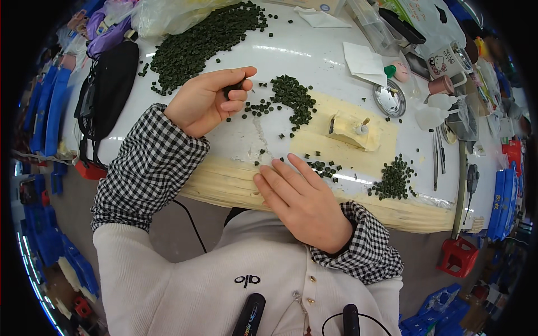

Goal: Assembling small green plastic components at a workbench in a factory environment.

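Observation:
My left hand (203, 102) is raised over the table with its fingers curled round small dark green pieces (233, 88). Just right of it lies a middle heap of the same pieces (292, 96), with loose ones scattered around. My right hand (305, 206) rests palm down at the table's front edge, its fingers stretched out and holding nothing. A few pieces (325, 169) lie just beyond its fingertips. Farther right is another small heap (394, 178). A tape-wrapped block with a short peg (354, 132) stands on a yellowish sheet (314, 137).
A large heap of dark green pieces (196, 47) covers the far left, beside a clear plastic bag (168, 15). A black pouch (115, 84) lies left. A round metal dish (389, 99), white tissue (363, 63), tweezers (435, 162) and a printed mug (445, 63) are right.

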Action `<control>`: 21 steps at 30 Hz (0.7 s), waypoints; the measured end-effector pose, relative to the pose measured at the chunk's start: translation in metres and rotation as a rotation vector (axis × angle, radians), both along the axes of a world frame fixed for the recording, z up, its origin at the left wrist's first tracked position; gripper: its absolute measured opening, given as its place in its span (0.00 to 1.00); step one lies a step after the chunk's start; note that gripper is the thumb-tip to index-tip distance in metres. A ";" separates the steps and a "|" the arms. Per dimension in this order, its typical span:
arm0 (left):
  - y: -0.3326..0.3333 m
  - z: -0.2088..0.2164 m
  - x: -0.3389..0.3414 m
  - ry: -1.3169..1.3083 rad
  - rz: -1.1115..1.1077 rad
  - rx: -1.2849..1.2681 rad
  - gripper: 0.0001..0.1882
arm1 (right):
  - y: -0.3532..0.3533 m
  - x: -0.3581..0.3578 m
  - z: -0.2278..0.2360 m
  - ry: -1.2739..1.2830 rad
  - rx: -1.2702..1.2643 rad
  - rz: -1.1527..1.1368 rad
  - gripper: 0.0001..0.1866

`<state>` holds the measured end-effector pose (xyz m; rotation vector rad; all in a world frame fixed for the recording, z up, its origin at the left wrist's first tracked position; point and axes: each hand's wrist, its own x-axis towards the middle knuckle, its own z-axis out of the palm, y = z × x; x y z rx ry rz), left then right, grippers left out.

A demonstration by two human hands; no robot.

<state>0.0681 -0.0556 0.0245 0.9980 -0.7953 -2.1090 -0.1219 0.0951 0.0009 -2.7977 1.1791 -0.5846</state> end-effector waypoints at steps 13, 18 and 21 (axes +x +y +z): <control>0.013 0.003 -0.004 -0.009 -0.024 -0.034 0.12 | -0.016 -0.027 0.010 -0.115 0.011 -0.250 0.19; 0.015 -0.002 -0.011 0.019 -0.041 -0.063 0.13 | -0.031 -0.005 0.011 0.059 -0.027 -0.204 0.21; 0.017 -0.002 -0.010 0.026 -0.053 -0.067 0.13 | -0.033 0.000 0.009 0.115 -0.036 -0.189 0.20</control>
